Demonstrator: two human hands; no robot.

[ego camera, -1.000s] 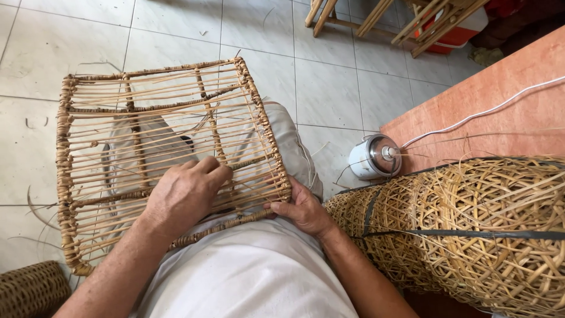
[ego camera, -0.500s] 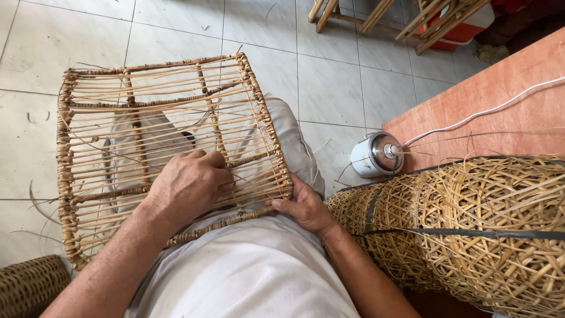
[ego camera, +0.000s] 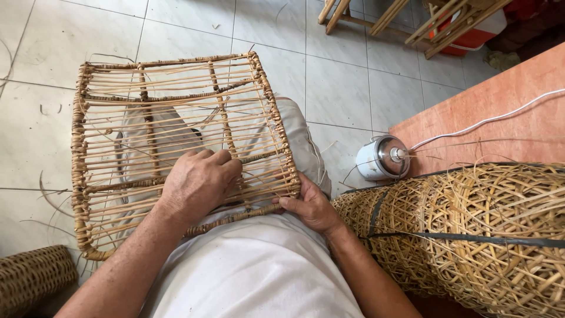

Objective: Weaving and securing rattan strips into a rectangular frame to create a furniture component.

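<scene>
One rattan frame (ego camera: 176, 141) lies across your lap, at 11 o'clock from your torso. Your left hand (ego camera: 197, 185) rests flat on its slats, fingers loosely curled, grasping nothing. Your right hand (ego camera: 309, 206) pinches the frame's near right corner. One stack of woven baskets (ego camera: 471, 235) lies at 3 o'clock; their contents cannot be seen.

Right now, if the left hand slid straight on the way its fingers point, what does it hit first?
Probably the right-hand wrapped edge of the open rattan-slat frame. The left hand lies flat on the slats, fingers pointing up-right; depth along that line is unclear.
</scene>
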